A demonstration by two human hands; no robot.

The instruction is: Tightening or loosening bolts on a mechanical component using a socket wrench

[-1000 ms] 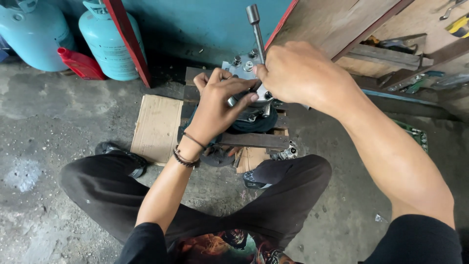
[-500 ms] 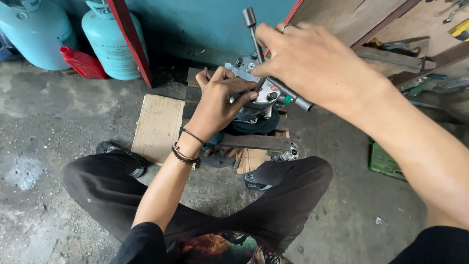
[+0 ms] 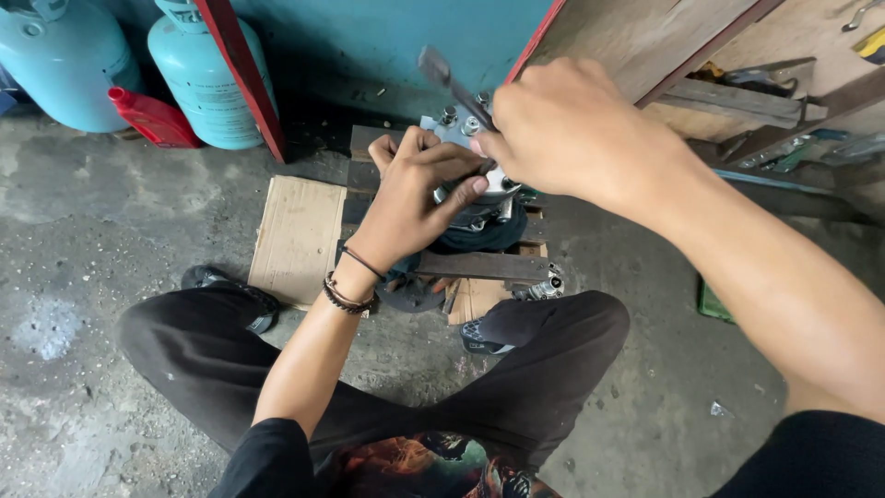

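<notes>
On a concrete floor [image 3: 111,221], a metal engine part [image 3: 461,138] sits on wooden blocks [image 3: 484,266]. The left hand [image 3: 410,198] clasps the part; above it, the right hand [image 3: 567,129] closes around a wrench handle [image 3: 447,83].

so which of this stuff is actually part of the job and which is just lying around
In use:
left hand steadying the metal part
right hand gripping the socket wrench
wooden board under the part

Lying about:
two gas cylinders
red can
cardboard sheet
tools on the shelf
</notes>
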